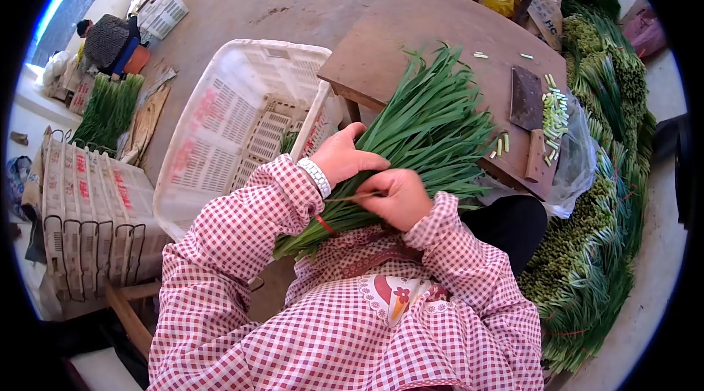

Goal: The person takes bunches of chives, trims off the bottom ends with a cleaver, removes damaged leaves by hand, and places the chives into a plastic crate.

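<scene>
A thick bunch of long green garlic chives [433, 116] lies slantwise over my lap, its leaf ends resting on the table edge. A red band [325, 224] circles its lower part near my left sleeve. My left hand [346, 158], with a watch at the wrist, grips the bunch from above around its middle. Just right of it my right hand [402, 200] is closed in a pinch at the leaves. From its fingertips a thin brownish strand [341, 199] runs left across the bunch.
On the wooden table [396, 31] lie a cleaver [526, 97] and cut stalk ends [555, 116], beside a clear plastic bag [579, 171]. A white crate [198, 149] stands ahead left, with stacked crates [88, 200] farther left. Banded bundles [587, 273] are heaped at right. A person [110, 42] sits far left.
</scene>
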Motion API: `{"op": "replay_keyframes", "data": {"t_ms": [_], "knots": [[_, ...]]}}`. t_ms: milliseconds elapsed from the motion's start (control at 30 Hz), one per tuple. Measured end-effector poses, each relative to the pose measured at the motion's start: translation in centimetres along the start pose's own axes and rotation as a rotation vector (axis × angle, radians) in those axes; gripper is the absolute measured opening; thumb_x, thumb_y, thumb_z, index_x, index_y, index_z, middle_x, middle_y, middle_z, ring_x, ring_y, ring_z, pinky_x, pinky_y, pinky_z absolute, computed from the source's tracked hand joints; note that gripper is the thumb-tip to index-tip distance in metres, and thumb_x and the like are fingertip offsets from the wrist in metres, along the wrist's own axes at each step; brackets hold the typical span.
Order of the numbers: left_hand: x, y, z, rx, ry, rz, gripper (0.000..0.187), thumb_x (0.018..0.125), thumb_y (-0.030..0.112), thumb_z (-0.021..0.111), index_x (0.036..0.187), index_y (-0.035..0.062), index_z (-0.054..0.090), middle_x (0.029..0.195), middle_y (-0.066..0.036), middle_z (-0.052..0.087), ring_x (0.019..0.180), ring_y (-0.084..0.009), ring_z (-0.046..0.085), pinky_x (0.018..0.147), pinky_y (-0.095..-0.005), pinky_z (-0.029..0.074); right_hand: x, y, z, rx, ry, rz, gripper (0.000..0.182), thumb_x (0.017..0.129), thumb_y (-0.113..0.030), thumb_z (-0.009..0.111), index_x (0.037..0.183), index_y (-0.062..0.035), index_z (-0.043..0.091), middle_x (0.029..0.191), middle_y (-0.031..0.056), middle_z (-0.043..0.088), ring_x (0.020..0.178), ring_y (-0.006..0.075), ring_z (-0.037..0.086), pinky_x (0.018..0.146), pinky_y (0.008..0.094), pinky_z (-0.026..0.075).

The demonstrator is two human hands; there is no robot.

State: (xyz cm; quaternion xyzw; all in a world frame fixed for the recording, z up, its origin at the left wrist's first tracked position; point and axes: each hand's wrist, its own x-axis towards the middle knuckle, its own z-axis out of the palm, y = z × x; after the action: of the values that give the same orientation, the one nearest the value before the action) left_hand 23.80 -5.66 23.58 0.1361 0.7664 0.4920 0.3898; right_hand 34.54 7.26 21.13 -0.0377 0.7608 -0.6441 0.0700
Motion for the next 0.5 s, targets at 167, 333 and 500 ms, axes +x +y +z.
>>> {"op": "replay_keyframes", "data": {"t_ms": [167, 333, 500], "knots": [[0.5, -1.4, -0.2, 0.010, 0.066, 0.049, 0.065, 0.067, 0.011, 0.076, 0.119, -0.0087, 0.043, 0.103, -0.015, 0.060, 0.091, -0.0187, 0.060, 0.079, -0.0302, 0.050, -1.3, -1.2, -5.6, 0.189, 0.098, 0.124, 0.012, 0.076, -0.008, 0.070, 0.082, 0.0030, 0.069, 0.069, 0.0006, 0.064, 0.064, 0.0059, 0.056, 0.059, 0.0215, 0.045], [0.8, -2.8, -1.1, -0.163, 0.062, 0.033, 0.068, 0.068, -0.003, 0.074, 0.127, -0.0059, 0.040, 0.109, -0.017, 0.059, 0.092, -0.0233, 0.062, 0.080, -0.0353, 0.053, -8.9, -3.2, -16.7, 0.151, 0.405, 0.073, 0.013, 0.081, -0.011, 0.070, 0.087, -0.0006, 0.068, 0.075, -0.0025, 0.062, 0.068, 0.0035, 0.052, 0.062, 0.0204, 0.042], [-1.8, -0.5, -1.1, -0.413, -0.005, 0.027, 0.063, 0.071, -0.009, 0.066, 0.127, -0.0037, 0.039, 0.111, -0.016, 0.059, 0.096, -0.0239, 0.062, 0.082, -0.0349, 0.053, -18.9, -5.2, -26.8, -0.203, 0.957, 0.111, 0.014, 0.081, -0.013, 0.069, 0.086, -0.0006, 0.065, 0.073, -0.0029, 0.061, 0.066, 0.0034, 0.050, 0.061, 0.0199, 0.040]]}}
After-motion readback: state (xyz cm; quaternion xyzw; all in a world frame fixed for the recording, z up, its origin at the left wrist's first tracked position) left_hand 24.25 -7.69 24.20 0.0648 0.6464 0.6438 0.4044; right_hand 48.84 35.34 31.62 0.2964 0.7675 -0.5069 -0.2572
